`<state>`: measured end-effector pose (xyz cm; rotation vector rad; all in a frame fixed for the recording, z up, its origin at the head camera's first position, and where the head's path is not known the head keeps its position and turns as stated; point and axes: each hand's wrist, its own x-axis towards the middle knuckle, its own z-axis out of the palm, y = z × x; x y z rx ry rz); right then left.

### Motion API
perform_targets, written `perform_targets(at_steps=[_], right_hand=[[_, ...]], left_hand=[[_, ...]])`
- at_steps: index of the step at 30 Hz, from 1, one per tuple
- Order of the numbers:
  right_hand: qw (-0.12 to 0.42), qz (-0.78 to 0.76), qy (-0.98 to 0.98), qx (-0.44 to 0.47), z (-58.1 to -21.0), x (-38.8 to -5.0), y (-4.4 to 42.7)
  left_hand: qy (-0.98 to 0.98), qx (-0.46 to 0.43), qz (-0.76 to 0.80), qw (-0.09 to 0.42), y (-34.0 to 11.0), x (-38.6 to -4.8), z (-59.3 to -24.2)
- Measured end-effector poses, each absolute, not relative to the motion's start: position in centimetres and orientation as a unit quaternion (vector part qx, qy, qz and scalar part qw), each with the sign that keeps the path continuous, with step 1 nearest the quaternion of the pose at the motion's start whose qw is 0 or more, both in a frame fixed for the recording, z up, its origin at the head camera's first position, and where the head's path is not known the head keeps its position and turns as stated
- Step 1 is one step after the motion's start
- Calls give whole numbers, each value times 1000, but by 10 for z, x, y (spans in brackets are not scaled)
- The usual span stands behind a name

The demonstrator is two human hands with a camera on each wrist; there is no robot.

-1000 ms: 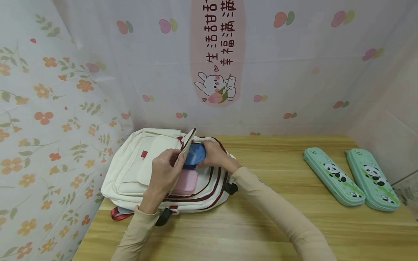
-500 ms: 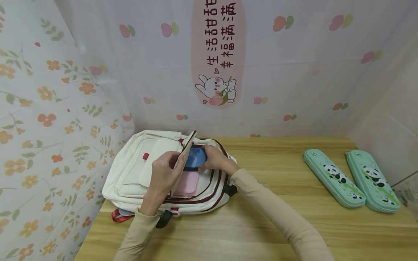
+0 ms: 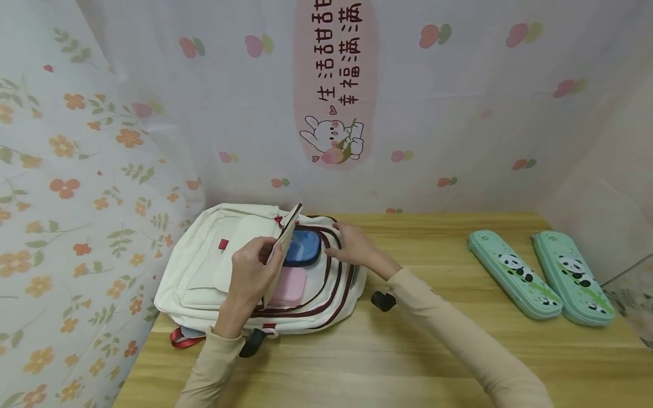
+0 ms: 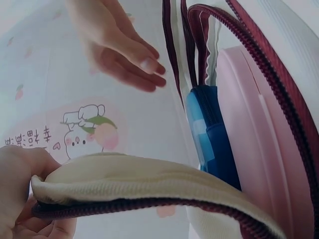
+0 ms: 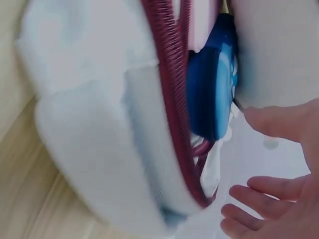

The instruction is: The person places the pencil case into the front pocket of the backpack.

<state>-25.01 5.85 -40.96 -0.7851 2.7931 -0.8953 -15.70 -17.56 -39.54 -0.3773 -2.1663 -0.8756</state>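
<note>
A white backpack [image 3: 204,272] with dark red zips lies on the table, its front pocket unzipped. My left hand [image 3: 252,272] pinches the edge of the pocket flap [image 4: 139,181] and holds it raised. Inside the pocket sit a blue zipped case [image 3: 304,248] and, nearer to me, a pink case [image 3: 289,285]. The flap hides part of both. My right hand [image 3: 357,246] is just right of the blue case, its fingers spread and holding nothing. In the right wrist view a gap shows between those fingers [image 5: 264,199] and the blue case [image 5: 212,84].
Two mint-green panda pencil cases [image 3: 515,275] lie side by side on the right of the wooden table [image 3: 408,351]. A printed curtain [image 3: 245,102] hangs behind and to the left. Black buckles [image 3: 382,301] and a red strap loop [image 3: 185,339] stick out around the backpack.
My right hand has let go of the blue case and moved away to the right. The blue case stays in the pocket. My left hand still holds the flap up.
</note>
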Motion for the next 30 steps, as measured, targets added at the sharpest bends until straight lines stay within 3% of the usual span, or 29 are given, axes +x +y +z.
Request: perform_targets(at_steps=[12, 21, 30], right_hand=[[29, -317, 920, -230, -413, -235, 111], [-23, -300, 931, -207, -417, -227, 157], [-15, -284, 944, -170, -414, -215, 198]], left_hand=[[-852, -154, -345, 363, -173, -156, -398], [-854, -156, -342, 360, -171, -156, -402], [-849, -160, -345, 365, -169, -157, -406]])
